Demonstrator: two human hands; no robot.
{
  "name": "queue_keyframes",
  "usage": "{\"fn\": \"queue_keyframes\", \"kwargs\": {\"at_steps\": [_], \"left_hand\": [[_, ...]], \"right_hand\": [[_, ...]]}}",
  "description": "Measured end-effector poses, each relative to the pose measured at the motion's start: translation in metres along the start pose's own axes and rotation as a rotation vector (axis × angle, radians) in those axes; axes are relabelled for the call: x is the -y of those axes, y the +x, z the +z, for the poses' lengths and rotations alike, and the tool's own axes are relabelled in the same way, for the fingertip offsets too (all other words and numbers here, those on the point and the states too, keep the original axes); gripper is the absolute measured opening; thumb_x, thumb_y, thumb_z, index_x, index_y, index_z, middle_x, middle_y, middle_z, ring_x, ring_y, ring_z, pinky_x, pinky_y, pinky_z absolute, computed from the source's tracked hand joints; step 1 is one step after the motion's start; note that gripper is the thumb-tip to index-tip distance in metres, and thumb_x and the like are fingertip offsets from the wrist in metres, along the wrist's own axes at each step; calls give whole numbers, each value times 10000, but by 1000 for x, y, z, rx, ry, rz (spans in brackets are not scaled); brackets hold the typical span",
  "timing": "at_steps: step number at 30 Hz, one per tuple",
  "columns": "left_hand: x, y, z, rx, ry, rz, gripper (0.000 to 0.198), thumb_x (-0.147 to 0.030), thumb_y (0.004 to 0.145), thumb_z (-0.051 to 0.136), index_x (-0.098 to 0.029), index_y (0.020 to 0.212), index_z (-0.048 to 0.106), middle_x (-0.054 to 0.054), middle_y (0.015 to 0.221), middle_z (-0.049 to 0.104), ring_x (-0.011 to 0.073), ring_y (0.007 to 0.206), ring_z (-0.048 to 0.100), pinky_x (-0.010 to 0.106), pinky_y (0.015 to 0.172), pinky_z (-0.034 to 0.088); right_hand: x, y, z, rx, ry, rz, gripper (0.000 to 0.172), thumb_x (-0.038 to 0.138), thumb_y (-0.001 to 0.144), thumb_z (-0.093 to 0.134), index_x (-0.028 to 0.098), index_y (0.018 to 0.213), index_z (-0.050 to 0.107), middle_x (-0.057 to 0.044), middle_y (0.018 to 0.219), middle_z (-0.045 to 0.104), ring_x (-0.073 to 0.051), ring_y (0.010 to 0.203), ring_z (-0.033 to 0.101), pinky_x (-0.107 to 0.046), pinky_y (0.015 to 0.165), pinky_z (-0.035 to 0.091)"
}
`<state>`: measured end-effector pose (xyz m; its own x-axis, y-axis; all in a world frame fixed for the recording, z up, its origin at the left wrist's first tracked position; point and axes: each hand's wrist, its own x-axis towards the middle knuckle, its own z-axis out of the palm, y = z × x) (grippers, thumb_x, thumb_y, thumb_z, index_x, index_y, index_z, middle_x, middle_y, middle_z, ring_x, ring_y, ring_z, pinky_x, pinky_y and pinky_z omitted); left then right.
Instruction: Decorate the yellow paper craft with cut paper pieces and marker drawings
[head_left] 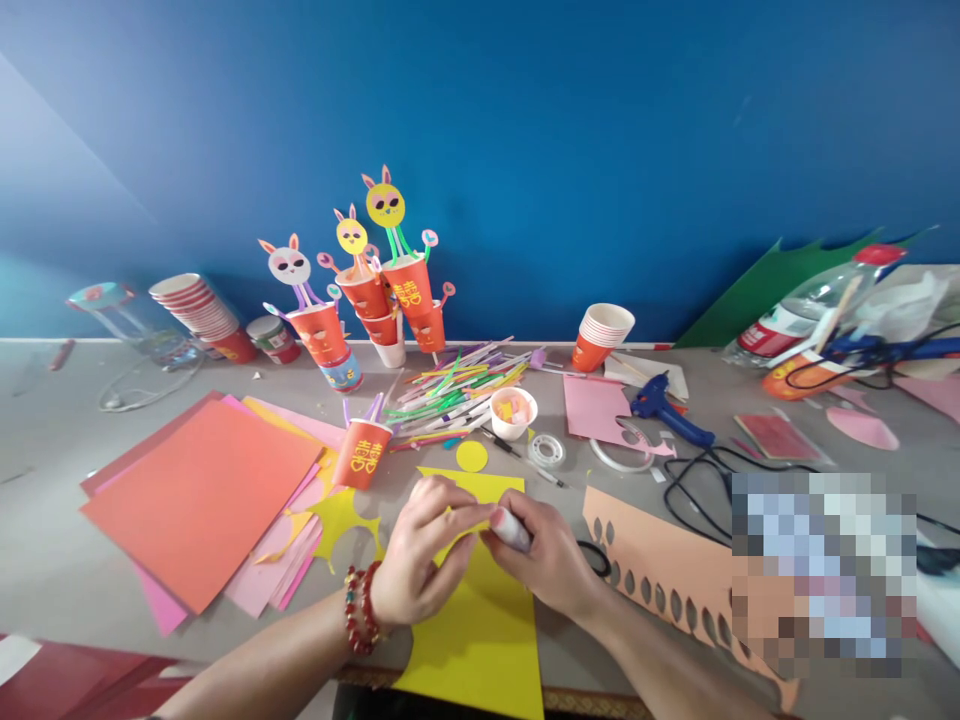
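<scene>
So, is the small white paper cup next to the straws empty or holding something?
Holding something: pink and orange pieces, apparently paper, show inside the small white paper cup.

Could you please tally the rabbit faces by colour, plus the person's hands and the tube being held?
Yellow rabbit faces: 2
White rabbit face: 1
Left hand and right hand: 2
White tube: 1
Total: 6

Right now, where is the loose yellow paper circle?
In the head view, the yellow paper circle lies near the middle, at the far edge of the yellow sheet, in front and to the left of the white cup of scraps.
</scene>
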<state>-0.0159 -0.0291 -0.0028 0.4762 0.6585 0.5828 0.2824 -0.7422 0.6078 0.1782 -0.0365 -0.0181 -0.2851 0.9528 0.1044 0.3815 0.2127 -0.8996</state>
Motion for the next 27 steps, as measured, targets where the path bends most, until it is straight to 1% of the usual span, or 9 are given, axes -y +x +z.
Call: {"fn": "queue_keyframes", "kwargs": {"at_steps": [3, 4, 6, 9, 13, 16, 21, 24, 27], "left_hand": [[0, 2, 4, -67, -217, -251, 148, -202, 971, 488, -176, 1060, 603, 84, 968, 596, 206, 912, 563, 344, 819, 470], [0, 3, 6, -73, -282, -331, 117, -244, 976, 504, -175, 1012, 591, 71, 945, 583, 198, 899, 558, 329, 813, 465], [2, 4, 8, -48, -409, -466, 156, -324, 975, 533, -174, 955, 570, 50, 911, 563, 183, 871, 540, 305, 801, 454], [5, 3, 9, 28, -592, -599, 233, -402, 951, 577, -170, 932, 559, 30, 881, 543, 165, 833, 511, 281, 771, 440], [6, 0, 9, 107, -716, -656, 258, -411, 913, 643, -171, 926, 550, 23, 873, 529, 161, 832, 496, 277, 762, 422], [6, 0, 9, 125, -783, -686, 260, -398, 897, 668, -169, 930, 549, 22, 885, 526, 160, 847, 495, 280, 775, 410], [8, 1, 10, 158, -955, -761, 284, -388, 864, 712, -172, 966, 558, 19, 910, 536, 157, 853, 506, 277, 777, 397], [9, 1, 11, 183, -1049, -782, 312, -391, 843, 735, -170, 980, 563, 20, 901, 543, 155, 840, 513, 275, 774, 392], [10, 1, 10, 173, -1089, -783, 309, -364, 830, 752, -168, 983, 568, 20, 900, 546, 150, 834, 509, 266, 766, 385]], "right_hand": [[-2, 0, 0, -12, -50, -9, 194, 242, 831, 568, 228, 724, 407, 71, 588, 408, -111, 523, 398, -220, 498, 299], [-3, 0, 0, -11, -65, -14, 193, 244, 838, 563, 229, 726, 407, 69, 591, 412, -112, 524, 404, -219, 498, 299], [-4, -1, 1, -1, -94, -22, 190, 252, 851, 552, 232, 732, 405, 67, 591, 418, -114, 522, 410, -217, 496, 299], [-4, -2, 3, 5, -158, -37, 205, 251, 847, 539, 239, 720, 379, 70, 573, 391, -113, 496, 390, -219, 479, 273], [-2, -2, 4, 14, -216, -87, 201, 211, 798, 537, 245, 726, 353, 80, 555, 363, -109, 458, 358, -224, 464, 241], [0, -3, 3, 19, -231, -104, 195, 191, 777, 536, 247, 728, 355, 80, 549, 380, -109, 445, 356, -227, 463, 232], [1, -5, 1, 42, -224, -99, 176, 167, 746, 545, 245, 729, 389, 74, 551, 428, -113, 457, 398, -218, 473, 253], [1, -5, 1, 48, -202, -103, 175, 160, 727, 548, 244, 731, 395, 73, 559, 438, -114, 463, 400, -217, 474, 255], [1, -5, 1, 56, -179, -97, 182, 159, 727, 547, 245, 732, 386, 75, 563, 426, -113, 468, 397, -218, 476, 253]]}}
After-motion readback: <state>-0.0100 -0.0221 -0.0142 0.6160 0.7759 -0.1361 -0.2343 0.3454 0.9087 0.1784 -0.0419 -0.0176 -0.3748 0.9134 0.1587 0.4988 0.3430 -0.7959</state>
